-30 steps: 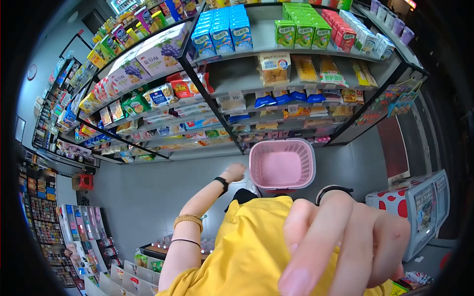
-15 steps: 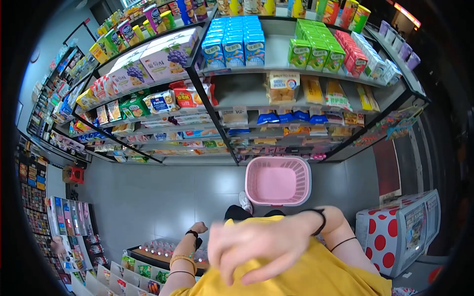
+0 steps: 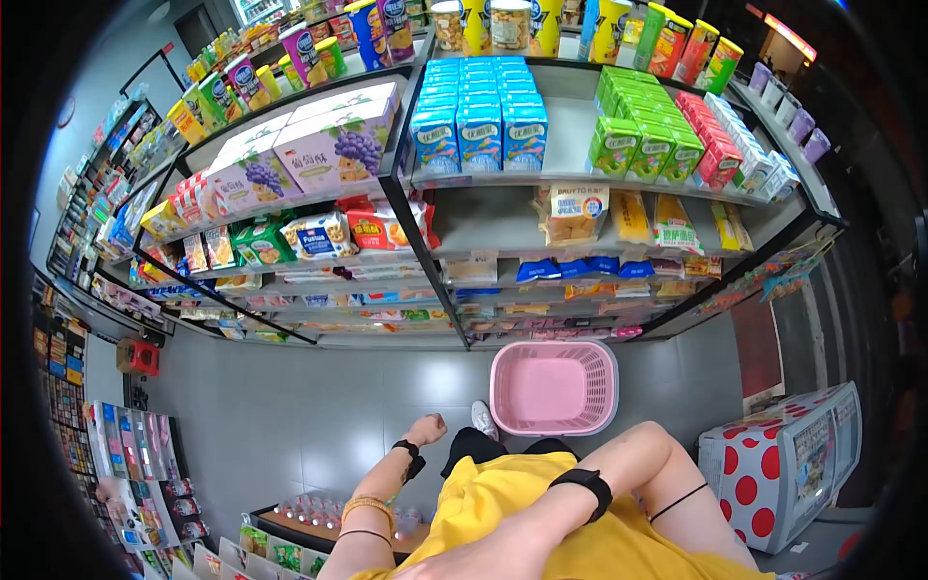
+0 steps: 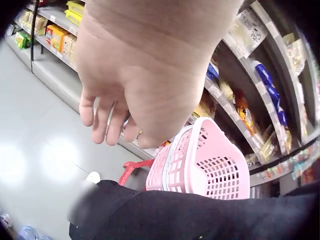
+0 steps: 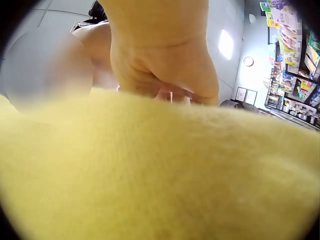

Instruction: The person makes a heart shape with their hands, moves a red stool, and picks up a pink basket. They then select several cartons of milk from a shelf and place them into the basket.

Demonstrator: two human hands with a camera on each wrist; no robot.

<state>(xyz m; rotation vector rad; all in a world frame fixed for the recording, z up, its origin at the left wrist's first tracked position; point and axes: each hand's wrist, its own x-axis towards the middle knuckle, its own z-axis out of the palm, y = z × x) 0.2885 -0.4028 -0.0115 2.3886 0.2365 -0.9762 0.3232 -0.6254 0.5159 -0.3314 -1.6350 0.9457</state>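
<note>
My left hand (image 3: 425,428) hangs over the floor beside the pink basket (image 3: 498,387). In the left wrist view the left hand (image 4: 132,85) has its fingers loosely bent and nothing in them, with the basket (image 4: 172,165) beyond the thumb side. My right hand (image 3: 478,556) lies across the front of the yellow shirt (image 3: 483,493), its fingertips past the bottom edge of the head view. Seen from the right wrist, the shirt (image 5: 160,165) covers most of the right hand's fingers (image 5: 172,96), so I cannot tell what they do.
Shelves ahead carry blue drink cartons (image 3: 478,116), green cartons (image 3: 643,130), grape-printed boxes (image 3: 333,145) and bread bags (image 3: 572,215). A red-dotted freezer (image 3: 764,474) stands at the right. Small bottles (image 3: 333,512) fill a low rack at lower left. A red frame (image 4: 132,169) shows beside the basket.
My right hand has come down from close before the head camera to the shirt front. The left hand first drew back toward the body, then moved forward again. The head view has shifted.
</note>
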